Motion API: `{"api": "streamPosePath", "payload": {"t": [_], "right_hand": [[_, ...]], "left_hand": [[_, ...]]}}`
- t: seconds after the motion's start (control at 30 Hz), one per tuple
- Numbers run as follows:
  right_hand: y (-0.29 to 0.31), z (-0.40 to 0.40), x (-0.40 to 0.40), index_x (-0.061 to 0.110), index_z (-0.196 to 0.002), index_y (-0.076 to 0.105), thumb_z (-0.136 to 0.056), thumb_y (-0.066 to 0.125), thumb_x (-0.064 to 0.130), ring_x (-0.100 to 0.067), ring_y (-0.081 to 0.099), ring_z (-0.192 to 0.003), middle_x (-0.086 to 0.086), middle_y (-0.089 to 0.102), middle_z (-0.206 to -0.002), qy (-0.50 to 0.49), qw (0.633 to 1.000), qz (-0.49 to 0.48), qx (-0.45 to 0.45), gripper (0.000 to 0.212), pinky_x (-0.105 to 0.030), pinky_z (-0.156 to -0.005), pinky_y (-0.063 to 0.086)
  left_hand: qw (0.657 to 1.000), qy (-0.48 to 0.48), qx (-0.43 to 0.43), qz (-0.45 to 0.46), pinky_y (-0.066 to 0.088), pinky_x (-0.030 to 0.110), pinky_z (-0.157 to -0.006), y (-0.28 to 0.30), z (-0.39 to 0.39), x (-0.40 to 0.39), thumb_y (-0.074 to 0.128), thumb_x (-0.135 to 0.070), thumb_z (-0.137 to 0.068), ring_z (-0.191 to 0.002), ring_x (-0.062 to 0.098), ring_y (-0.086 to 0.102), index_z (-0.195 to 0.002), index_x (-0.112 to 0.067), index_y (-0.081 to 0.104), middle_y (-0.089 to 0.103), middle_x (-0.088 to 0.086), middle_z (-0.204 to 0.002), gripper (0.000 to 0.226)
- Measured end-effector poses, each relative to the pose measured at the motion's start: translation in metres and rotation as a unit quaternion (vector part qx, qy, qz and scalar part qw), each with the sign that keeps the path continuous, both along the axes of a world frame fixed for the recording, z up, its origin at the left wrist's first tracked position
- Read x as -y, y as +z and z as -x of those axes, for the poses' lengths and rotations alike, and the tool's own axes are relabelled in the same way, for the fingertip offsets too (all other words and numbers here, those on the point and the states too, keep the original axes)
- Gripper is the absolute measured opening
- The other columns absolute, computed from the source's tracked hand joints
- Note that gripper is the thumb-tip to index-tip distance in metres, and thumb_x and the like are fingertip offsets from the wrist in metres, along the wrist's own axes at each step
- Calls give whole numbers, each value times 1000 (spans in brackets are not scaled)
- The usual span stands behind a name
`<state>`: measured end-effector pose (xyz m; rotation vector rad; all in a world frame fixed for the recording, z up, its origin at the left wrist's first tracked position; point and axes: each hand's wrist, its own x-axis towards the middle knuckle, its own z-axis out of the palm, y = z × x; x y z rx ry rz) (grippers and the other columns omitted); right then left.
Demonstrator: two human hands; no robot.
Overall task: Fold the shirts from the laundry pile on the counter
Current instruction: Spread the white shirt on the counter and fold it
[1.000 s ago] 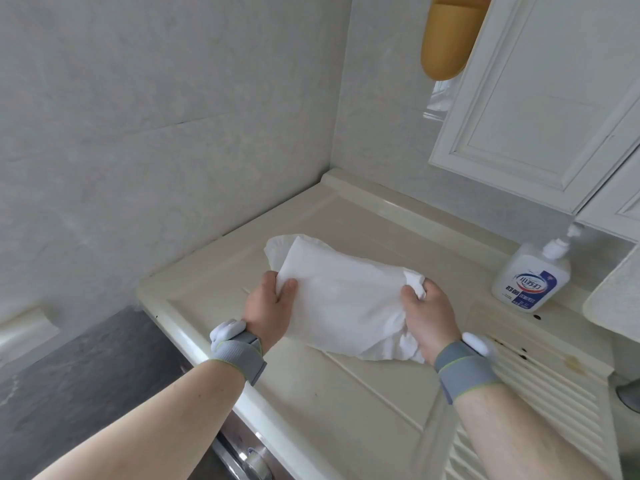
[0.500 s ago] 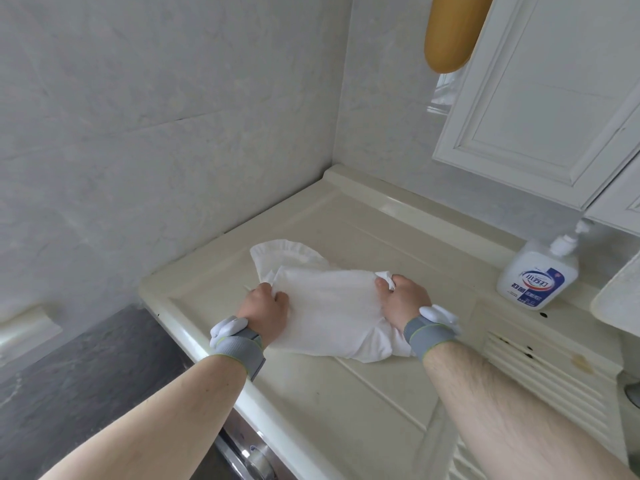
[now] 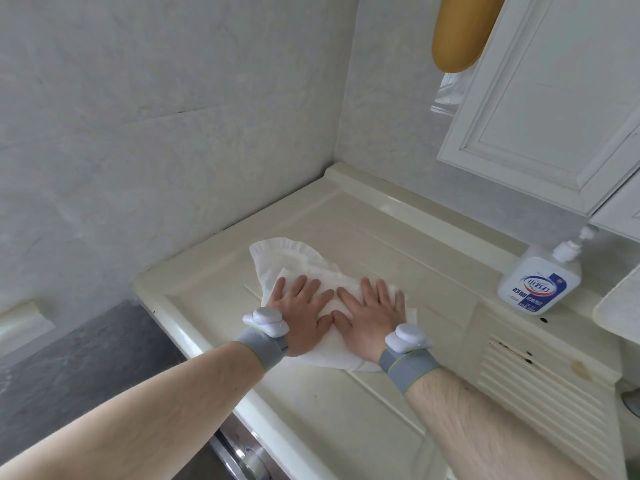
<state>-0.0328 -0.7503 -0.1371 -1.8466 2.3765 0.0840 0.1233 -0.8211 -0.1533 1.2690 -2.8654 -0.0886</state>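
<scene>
A white shirt [image 3: 287,259] lies folded into a small bundle on the cream counter [image 3: 363,233], near its front left corner. My left hand [image 3: 303,311] presses flat on the bundle's left half, fingers straight and spread. Beside it, thumbs almost touching, my right hand [image 3: 370,320] lies flat on the right half. A frilled edge of the shirt sticks out beyond my fingers toward the wall. Both wrists wear grey bands with white sensors.
A white pump bottle [image 3: 540,278] with a blue label stands at the back right of the counter. A ribbed drain section [image 3: 540,379] lies to the right. A white cabinet door [image 3: 554,98] and a hanging yellow object [image 3: 460,32] are overhead. Tiled walls close the left and back.
Both hands brought the held shirt down onto the counter, let go of its edges and now lie flat on top of it, closer together.
</scene>
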Motion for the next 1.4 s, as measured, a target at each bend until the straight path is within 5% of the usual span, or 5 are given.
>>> {"api": "streamPosePath", "payload": {"t": [0.5,0.77,0.97,1.1,1.4], "right_hand": [[-33,-1,0,54,-142,-4,-78,0,73,-23,-9,-147,7,-6,-161,-68,997,-23,0,67,-61,-107,-4],[27,26,5,50,-145,16,-83,30,72,-26,7,-147,-2,6,-161,-78,993,-72,52,67,-53,-114,4],[66,71,-23,7,-136,43,-70,60,72,-34,48,-126,-17,48,-139,-295,933,-25,202,93,-35,-95,41],[62,57,-29,13,-112,65,-51,67,77,-26,66,-95,-5,69,-109,-317,881,-64,346,88,-31,-79,51],[46,48,-15,5,-96,69,-73,82,31,-29,67,-86,-14,71,-92,-389,748,-6,537,37,-43,-85,54]], "left_hand": [[999,24,25,-4,2,55,-114,-20,2,-5,-7,-58,-80,-148,21,1,-150,-38,5,3,-1,-162,74],[988,149,-43,-24,17,47,-111,16,-6,6,34,-63,-86,-138,28,23,-141,-27,31,24,6,-151,66],[917,329,-103,-201,43,28,-66,52,-43,33,45,-53,-88,-81,29,61,-106,-10,58,64,9,-90,48],[851,342,-143,-371,29,14,-37,62,-47,32,49,-57,-84,-28,12,45,-74,-14,55,48,-6,-33,44],[683,376,-275,-562,56,44,-82,64,-33,37,76,-31,-78,-81,28,68,-98,-8,57,69,12,-92,35]]}}
